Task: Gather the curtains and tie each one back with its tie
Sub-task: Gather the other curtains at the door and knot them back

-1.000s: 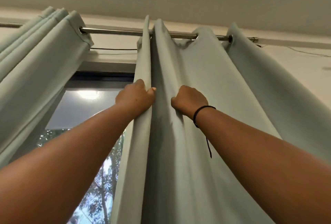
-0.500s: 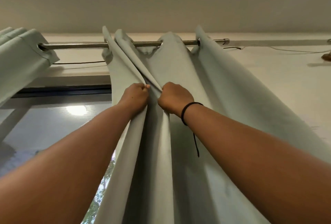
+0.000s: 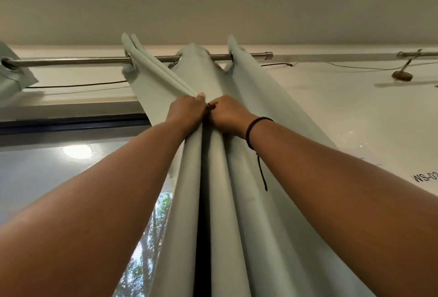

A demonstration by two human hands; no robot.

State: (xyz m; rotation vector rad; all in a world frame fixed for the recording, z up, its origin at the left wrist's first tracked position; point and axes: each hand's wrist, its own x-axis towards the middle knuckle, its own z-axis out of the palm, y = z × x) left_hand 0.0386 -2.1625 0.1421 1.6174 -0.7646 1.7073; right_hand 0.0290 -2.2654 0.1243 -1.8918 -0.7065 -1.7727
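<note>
- The pale green curtain hung from the metal rod, bunched into about 3 folds.
- Left hand pinched the leading folds.
- Right hand gripped the next pleat - knuckles touching.

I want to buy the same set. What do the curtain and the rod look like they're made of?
Curtain: a woven, fairly heavy matte fabric in pale grey-green, judging by its smooth, deep folds; the fibre can't be told. Rod: metal, apparently brushed or polished steel, given its silvery sheen and highlights. The eyelets look metallic too.
</note>
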